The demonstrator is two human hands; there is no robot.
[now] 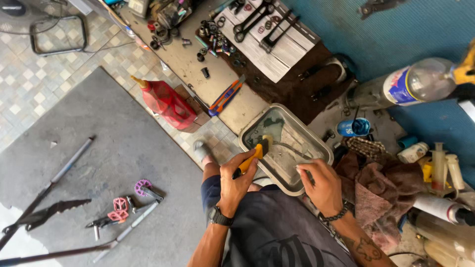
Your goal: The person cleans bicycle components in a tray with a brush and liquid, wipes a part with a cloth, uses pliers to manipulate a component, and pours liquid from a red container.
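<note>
My left hand grips the yellow handle of a brush, whose bristle end dips into a metal tray holding cloudy liquid. My right hand rests on the tray's near rim and pinches a thin curved metal rod lying across the tray. A black watch is on my left wrist and a bead bracelet on my right.
A red squeeze bottle stands on the floor to the left. Wrenches and small parts lie on the workbench above. A rag, bottles and a chain crowd the right. Pink pedals and metal bars lie on the grey mat.
</note>
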